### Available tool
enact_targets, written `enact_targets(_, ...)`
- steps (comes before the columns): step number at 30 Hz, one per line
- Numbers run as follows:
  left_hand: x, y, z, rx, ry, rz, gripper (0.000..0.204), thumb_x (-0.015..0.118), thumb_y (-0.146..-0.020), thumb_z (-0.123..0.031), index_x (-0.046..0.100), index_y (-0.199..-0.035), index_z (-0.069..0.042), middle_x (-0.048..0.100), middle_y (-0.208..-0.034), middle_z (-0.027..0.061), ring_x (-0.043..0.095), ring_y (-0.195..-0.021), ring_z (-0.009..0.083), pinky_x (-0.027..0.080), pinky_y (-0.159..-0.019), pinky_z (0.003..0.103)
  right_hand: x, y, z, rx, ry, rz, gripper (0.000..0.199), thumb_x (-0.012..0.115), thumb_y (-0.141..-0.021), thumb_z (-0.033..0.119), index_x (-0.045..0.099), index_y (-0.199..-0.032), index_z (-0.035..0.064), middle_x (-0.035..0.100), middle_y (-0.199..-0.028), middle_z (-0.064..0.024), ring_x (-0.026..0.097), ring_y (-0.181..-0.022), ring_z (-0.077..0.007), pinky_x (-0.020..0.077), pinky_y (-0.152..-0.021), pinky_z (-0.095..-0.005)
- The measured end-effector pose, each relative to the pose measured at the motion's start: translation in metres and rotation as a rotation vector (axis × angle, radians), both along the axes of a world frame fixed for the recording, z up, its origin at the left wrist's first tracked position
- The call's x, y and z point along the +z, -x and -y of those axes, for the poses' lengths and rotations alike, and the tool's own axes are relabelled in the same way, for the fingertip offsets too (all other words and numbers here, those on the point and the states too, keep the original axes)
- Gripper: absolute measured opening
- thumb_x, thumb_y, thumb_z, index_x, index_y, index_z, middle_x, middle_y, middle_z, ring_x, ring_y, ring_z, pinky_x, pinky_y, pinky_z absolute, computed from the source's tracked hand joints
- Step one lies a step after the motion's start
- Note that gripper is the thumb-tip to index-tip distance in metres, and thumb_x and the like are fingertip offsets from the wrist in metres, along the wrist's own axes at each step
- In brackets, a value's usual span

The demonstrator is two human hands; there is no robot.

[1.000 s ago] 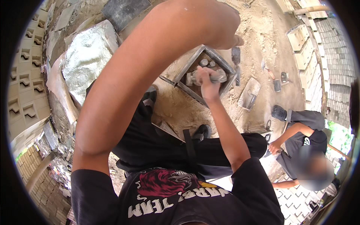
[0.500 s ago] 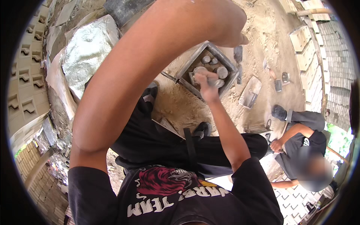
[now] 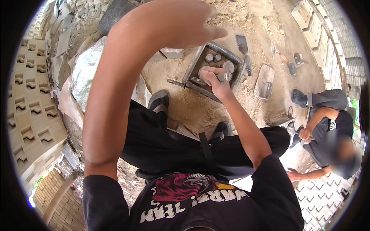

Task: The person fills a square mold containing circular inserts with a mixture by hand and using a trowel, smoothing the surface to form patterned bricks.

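My left hand (image 3: pixel 194 25) is raised in front of me, its fingers apart and pointing right, with nothing seen in it. Below it on the sandy ground stands a dark square frame box (image 3: pixel 192 65) with a handle on its left side. Earth or sand fills its inside, where several grey round pieces stand, among them a larger cylinder (image 3: pixel 228 67) and a small one (image 3: pixel 209 58). My right hand (image 3: pixel 218 84) reaches into the box, its fingers closed round a short grey cylindrical tool (image 3: pixel 224 77). The tool's lower end is hidden by my fingers.
Right of the box lie a dark flat trowel-like piece (image 3: pixel 242 44) and a pale oblong tray (image 3: pixel 259 92). A co-worker (image 3: pixel 331 119) sits at the right, one hand on a metal tool. Patterned blocks (image 3: pixel 29 115) are stacked at the left, beside a whitish sheet-covered heap (image 3: pixel 86 67).
My left hand has moved left over the far side of the box, and its fingers show more spread. My right hand stays in the box with the tool. The whole view has shifted somewhat.
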State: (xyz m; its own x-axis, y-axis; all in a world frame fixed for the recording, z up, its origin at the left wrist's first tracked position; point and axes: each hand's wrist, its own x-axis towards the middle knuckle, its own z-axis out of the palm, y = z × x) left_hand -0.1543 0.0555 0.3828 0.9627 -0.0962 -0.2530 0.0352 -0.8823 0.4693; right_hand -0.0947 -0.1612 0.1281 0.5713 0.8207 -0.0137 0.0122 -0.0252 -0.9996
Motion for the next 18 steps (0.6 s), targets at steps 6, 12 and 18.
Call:
enact_targets(6,0.005,0.000,0.019,0.033,-0.039,0.011,0.052,0.045,-0.100,-0.042,0.059,-0.122,0.003,0.065,-0.113,0.0258,0.062,-0.110,0.0385,0.046,-0.096,0.044,0.002,0.001,0.014,0.031,0.112,0.153,0.033,0.058,-0.090,0.009,0.043,-0.061,0.0005,0.033,-0.055,-0.0007,0.030,-0.054,-0.0119,0.0288,-0.055,-0.0333)
enact_targets(12,0.011,-0.008,0.049,-0.007,-0.133,-0.044,0.054,0.044,-0.100,-0.043,0.058,-0.122,0.003,0.065,-0.116,0.0250,0.062,-0.111,0.0367,0.047,-0.097,0.044,-0.003,-0.009,0.039,0.070,-0.060,0.459,0.031,0.060,-0.087,0.011,0.044,-0.062,-0.0008,0.038,-0.054,-0.0076,0.035,-0.052,-0.0144,0.0353,-0.058,-0.0318)
enact_targets(18,-0.008,-0.034,0.076,-0.185,-0.037,-0.010,0.052,0.044,-0.100,-0.042,0.060,-0.120,0.003,0.065,-0.117,0.0252,0.062,-0.110,0.0364,0.047,-0.095,0.044,-0.003,-0.009,0.065,-0.069,0.047,0.398,0.029,0.060,-0.089,0.015,0.056,-0.067,-0.0033,0.049,-0.058,-0.0061,0.043,-0.056,-0.0113,0.0370,-0.054,-0.0328)
